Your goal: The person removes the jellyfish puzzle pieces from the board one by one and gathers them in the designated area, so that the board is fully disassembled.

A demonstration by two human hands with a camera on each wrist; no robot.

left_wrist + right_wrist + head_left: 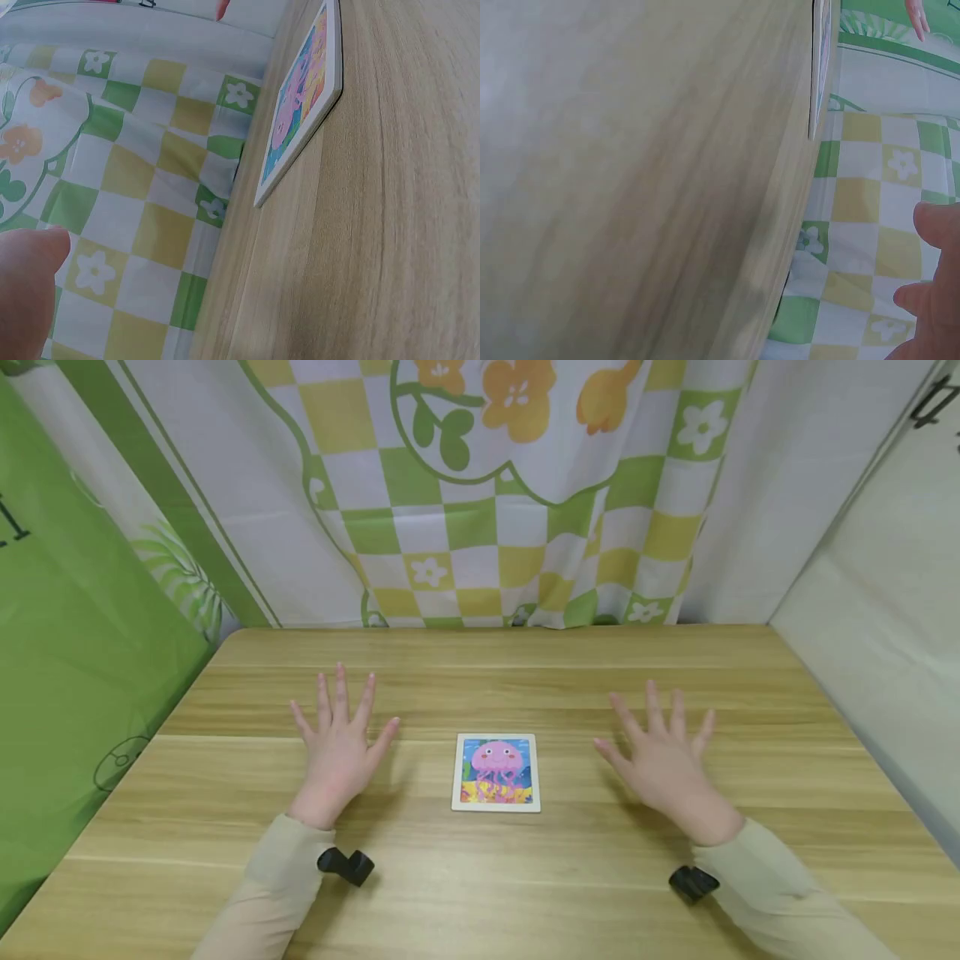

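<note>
A small white-framed picture board point(496, 772) with a pink jellyfish over a blue and yellow sea scene lies flat on the wooden table. To its left, my left hand point(339, 760) is spread palm down, fingers straight and apart, holding nothing. My right hand point(666, 768) is spread the same way to the board's right, also holding nothing. The left wrist view has the board point(304, 97) at the upper middle and part of my hand point(30, 289) at the left edge. In the right wrist view the board point(820, 71) appears nearly edge-on, with fingers point(939, 225) at the right.
The wood-grain table point(495, 893) reaches back to a checked green, yellow and white curtain point(495, 552). Green cloth point(90, 677) hangs at the left and white cloth point(885, 610) at the right. Black devices point(346, 866) sit at both wrists.
</note>
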